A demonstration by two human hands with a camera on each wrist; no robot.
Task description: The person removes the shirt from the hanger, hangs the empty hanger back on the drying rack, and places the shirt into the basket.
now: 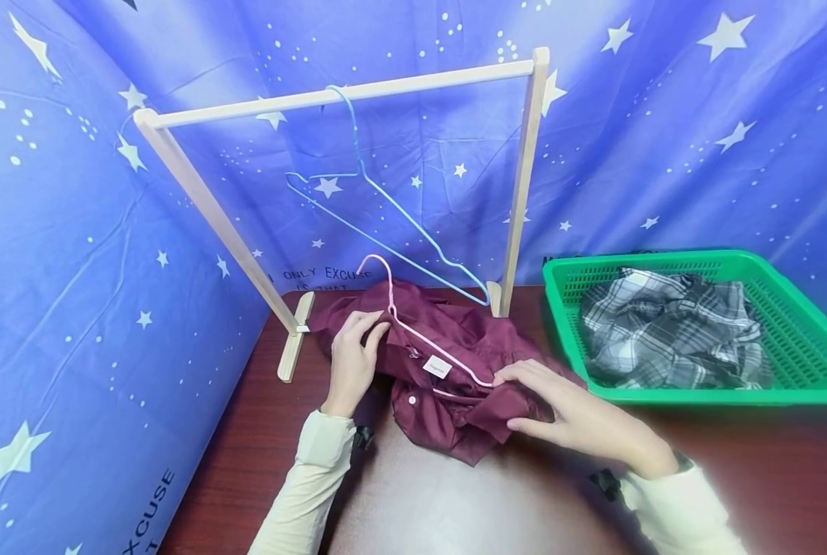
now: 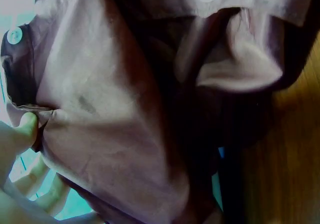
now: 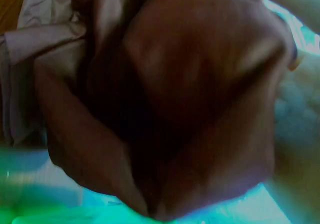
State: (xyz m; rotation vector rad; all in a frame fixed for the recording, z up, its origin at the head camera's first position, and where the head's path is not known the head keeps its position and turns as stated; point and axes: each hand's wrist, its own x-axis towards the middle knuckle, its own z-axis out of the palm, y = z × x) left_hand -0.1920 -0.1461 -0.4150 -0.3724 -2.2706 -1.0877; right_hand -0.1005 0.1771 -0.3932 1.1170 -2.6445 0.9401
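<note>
A maroon buttoned garment [image 1: 472, 435] lies bunched on the table, a pink hanger [image 1: 390, 287] set into its neck with the hook standing up. My left hand [image 1: 354, 356] pinches the collar edge beside the hook; in the left wrist view, its thumb [image 2: 28, 127] presses on the cloth. At the hanger's right end, my right hand [image 1: 562, 405] grips the garment's shoulder, fingers above and thumb lower down. Maroon cloth [image 3: 200, 59] fills most of the blurred right wrist view. A white label [image 1: 437, 367] shows inside the neck. The hanger's left arm is hidden.
A wooden rack [image 1: 448, 80] stands behind the garment, a blue hanger [image 1: 355, 142] hooked over its bar. To the right, a green basket [image 1: 704, 396] holds a grey plaid garment [image 1: 670, 331]. Blue star-patterned cloth [image 1: 212, 46] borders the table's left and back.
</note>
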